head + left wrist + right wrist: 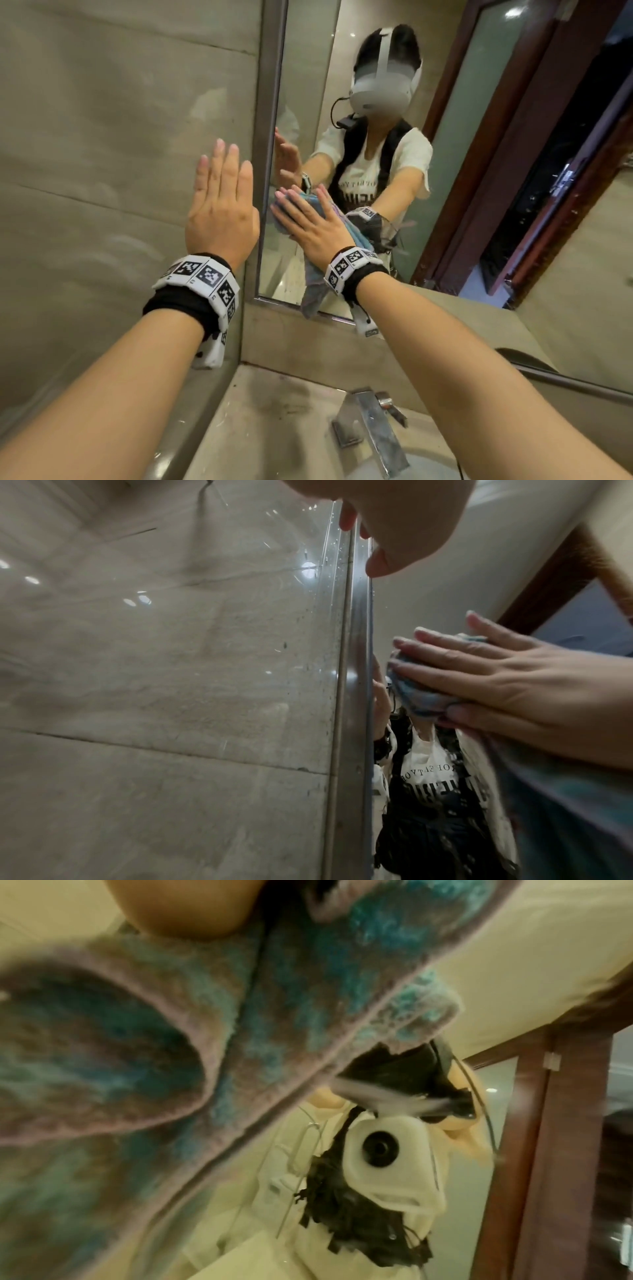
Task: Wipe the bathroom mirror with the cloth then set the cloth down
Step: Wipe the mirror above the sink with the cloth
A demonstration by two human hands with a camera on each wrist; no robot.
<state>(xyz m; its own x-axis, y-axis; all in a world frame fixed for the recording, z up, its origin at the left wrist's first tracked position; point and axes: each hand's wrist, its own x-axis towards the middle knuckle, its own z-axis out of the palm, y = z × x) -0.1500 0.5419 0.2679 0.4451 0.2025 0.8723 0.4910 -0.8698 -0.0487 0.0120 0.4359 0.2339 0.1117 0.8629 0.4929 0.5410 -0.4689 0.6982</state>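
Note:
The bathroom mirror [462, 137] hangs in a steel frame [270, 137] on the tiled wall. My right hand [308, 219] presses a blue-and-purple cloth [313, 284] flat against the glass near its lower left corner, fingers straight and spread. The cloth's loose end hangs below my wrist over the mirror's bottom edge. In the left wrist view the right hand [496, 677] covers the cloth [414, 693] beside the frame [356, 696]. The cloth [171, 1042] fills most of the right wrist view. My left hand [221, 205] lies flat and open on the wall tile left of the frame.
A chrome faucet [373, 425] and the rim of a basin [404, 469] sit below my right forearm on a stained stone counter [260, 428]. The tiled wall [102, 137] fills the left. A wooden door frame shows reflected in the mirror.

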